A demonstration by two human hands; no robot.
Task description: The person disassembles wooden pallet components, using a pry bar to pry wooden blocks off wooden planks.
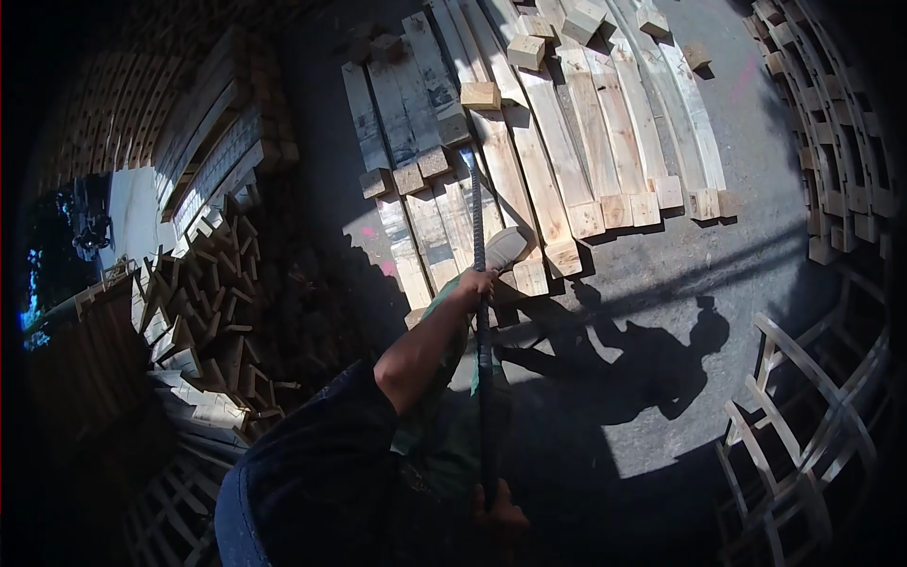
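A long ribbed steel pry bar (478,217) runs away from my body, its bright tip beside a wooden block (453,124) on the boards. My left hand (479,282) is closed around the bar's middle. Lower down, near its dark end, my right hand (501,511) grips the same bar, partly in shadow. A shoe (505,249) rests on the boards just past my left hand. Under the bar lie long wooden boards (505,161) side by side, with blocks at their ends. One loose-looking block (481,95) sits just beyond the tip.
More blocks (526,52) lie on the far boards. Broken wood is heaped in a pile (213,307) at left, below stacked timber (203,132). Pallets (836,123) stand at the right edge, with wooden frames (803,406) below them. Shadows fall across the concrete floor (652,454).
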